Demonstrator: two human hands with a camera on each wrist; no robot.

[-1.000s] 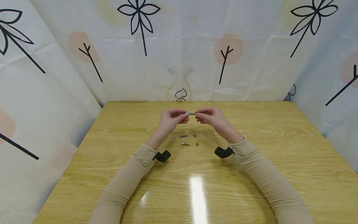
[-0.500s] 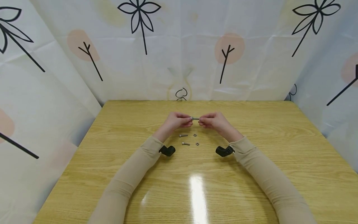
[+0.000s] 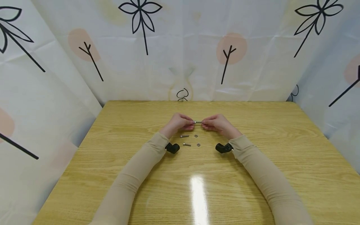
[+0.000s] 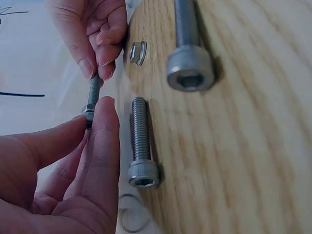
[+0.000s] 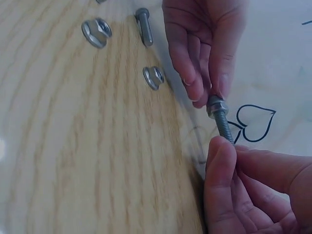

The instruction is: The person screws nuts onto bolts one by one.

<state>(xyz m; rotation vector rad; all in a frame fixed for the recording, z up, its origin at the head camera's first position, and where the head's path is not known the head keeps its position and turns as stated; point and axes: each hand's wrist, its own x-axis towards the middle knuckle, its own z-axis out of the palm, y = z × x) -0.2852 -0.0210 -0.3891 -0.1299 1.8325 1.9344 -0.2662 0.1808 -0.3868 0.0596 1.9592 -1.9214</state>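
Observation:
A metal bolt point(image 3: 198, 122) is held level between both hands above the table's far part. My left hand point(image 3: 180, 122) pinches its head end between thumb and fingers, and my right hand point(image 3: 218, 124) pinches the tip of the threaded shank. In the right wrist view a flanged nut point(image 5: 218, 107) sits on the bolt point(image 5: 224, 127) close against the head, by the left hand's fingertips. The left wrist view shows the same bolt point(image 4: 93, 91), its shank bare between the two hands' fingers; the shank's far tip is covered by the right fingers.
On the wooden table point(image 3: 239, 187), nearer the body than the hands, lie two loose bolts point(image 3: 184, 136), point(image 3: 187, 144), with a nut point(image 3: 196, 136) and another nut point(image 3: 198, 144) to their right. A black wrist device point(image 3: 172, 148) and another black device point(image 3: 223, 148) hang beside the sleeves. Patterned cloth point(image 3: 197, 75) stands behind.
Both hands have moved down toward the loose parts with the held bolt; the left hand has also shifted right. The loose bolts and nuts lie where they were.

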